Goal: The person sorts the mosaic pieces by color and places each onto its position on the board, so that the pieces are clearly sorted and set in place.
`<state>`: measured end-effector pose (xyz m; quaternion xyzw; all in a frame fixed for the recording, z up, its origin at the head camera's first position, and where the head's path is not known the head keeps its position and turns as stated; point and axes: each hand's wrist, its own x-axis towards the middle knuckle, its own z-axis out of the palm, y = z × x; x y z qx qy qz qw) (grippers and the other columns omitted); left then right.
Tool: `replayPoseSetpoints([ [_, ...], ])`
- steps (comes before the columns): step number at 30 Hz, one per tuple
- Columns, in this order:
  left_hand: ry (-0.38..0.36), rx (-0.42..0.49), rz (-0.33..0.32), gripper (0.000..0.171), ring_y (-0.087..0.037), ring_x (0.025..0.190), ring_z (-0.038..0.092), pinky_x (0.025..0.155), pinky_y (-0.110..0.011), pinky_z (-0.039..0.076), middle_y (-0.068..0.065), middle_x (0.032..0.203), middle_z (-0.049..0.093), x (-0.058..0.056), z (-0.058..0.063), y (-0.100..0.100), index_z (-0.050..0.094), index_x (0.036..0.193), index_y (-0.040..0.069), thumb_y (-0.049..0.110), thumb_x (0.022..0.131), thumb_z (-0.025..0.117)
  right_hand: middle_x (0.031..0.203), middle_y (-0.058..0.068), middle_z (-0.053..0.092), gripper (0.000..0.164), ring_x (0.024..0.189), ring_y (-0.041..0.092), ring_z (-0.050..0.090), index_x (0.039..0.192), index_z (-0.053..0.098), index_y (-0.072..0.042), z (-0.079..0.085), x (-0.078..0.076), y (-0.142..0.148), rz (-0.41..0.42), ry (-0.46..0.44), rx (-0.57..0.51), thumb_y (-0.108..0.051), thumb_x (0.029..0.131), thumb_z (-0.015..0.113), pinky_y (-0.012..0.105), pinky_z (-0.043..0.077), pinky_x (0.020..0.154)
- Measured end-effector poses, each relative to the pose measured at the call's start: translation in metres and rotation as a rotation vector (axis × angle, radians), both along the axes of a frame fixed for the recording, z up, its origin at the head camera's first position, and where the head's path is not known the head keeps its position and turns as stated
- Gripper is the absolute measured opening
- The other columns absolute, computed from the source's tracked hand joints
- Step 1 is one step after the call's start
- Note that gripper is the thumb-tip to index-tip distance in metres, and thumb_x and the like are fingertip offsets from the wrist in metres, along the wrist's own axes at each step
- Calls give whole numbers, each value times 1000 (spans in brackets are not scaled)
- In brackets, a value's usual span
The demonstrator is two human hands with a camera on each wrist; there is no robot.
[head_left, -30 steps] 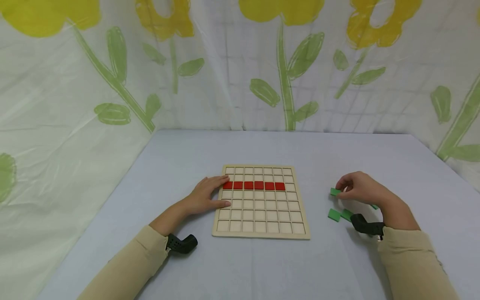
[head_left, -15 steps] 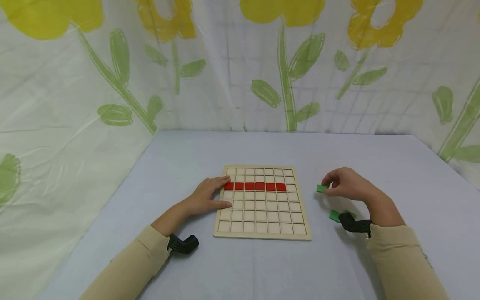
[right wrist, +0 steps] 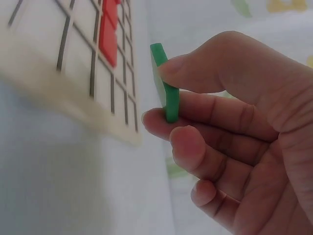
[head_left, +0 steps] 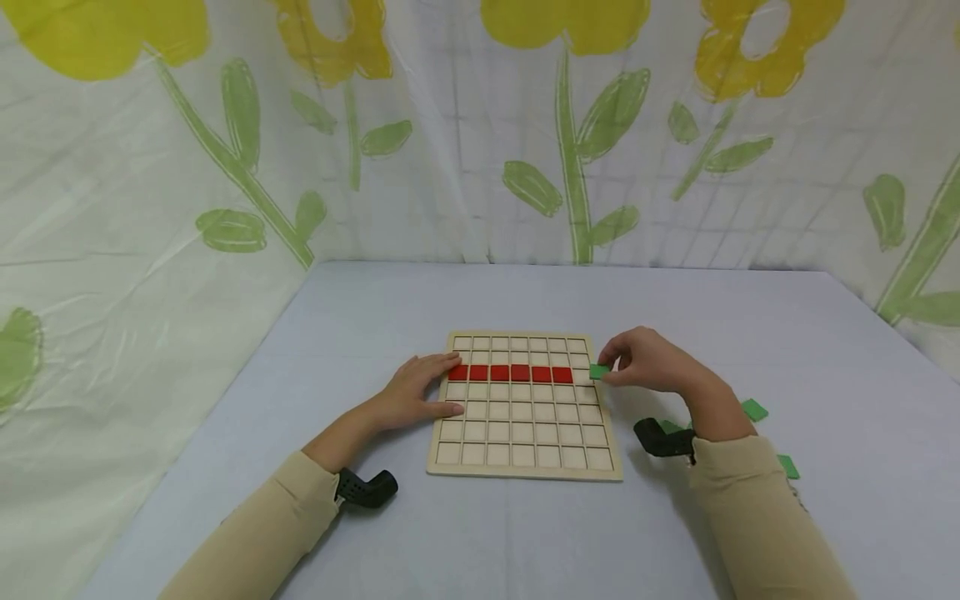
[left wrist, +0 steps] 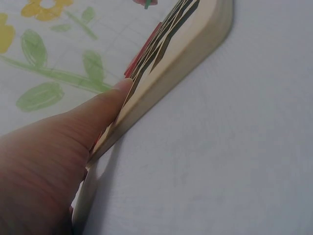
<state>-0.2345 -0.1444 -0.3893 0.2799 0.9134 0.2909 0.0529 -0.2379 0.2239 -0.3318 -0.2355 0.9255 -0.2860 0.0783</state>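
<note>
A wooden grid board lies on the table, with several red square tiles in a row in its third line of cells from the back. My left hand rests on the board's left edge, fingers and thumb extended; its thumb lies over the rim in the left wrist view. Between thumb and fingers my right hand pinches a green square tile. That tile is over the board's right rim, level with the red row. In the right wrist view the green tile appears tilted, seen partly edge-on.
More green tiles lie on the table to the right, some partly behind the right wrist and sleeve. A black wrist camera projects from each forearm. A flower-printed white curtain hangs behind the table.
My right hand has carried the pinched green tile leftward from the loose green tiles to the board's right rim. The left hand has stayed on the board.
</note>
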Motion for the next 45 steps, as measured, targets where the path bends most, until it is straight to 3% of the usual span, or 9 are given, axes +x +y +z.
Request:
replayPoseSetpoints([
  [19, -5, -14, -1, 77, -29, 142, 22, 117, -51, 5, -8, 152, 31, 0, 2, -1, 33, 144, 8, 40, 83, 67, 92, 9, 68, 17, 70, 13, 59, 96, 69, -2, 1, -14, -83, 157, -61, -98, -12, 82, 69, 26, 51, 61],
  [29, -11, -2, -4, 76, -29, 142, 22, 117, -53, 6, -7, 152, 32, -1, 1, -2, 34, 144, 9, 41, 83, 67, 96, 10, 69, 16, 75, 12, 62, 96, 70, -2, -2, -18, -128, 235, -36, -125, -10, 82, 69, 23, 52, 66],
  [40, 16, 46, -37, 72, -30, 141, 25, 114, -59, 7, -8, 150, 35, -2, -1, -3, 36, 143, 12, 38, 84, 68, 99, 11, 69, 20, 83, 15, 63, 99, 70, 0, -5, -20, -169, 251, -44, -101, -10, 82, 69, 23, 53, 72],
  [45, 31, 57, -44, 71, -29, 140, 27, 114, -60, 8, -8, 149, 37, -3, -2, -4, 39, 142, 12, 37, 83, 69, 101, 10, 68, 21, 83, 14, 62, 100, 70, 0, -6, -19, -177, 221, -74, -88, -9, 81, 70, 22, 53, 71],
])
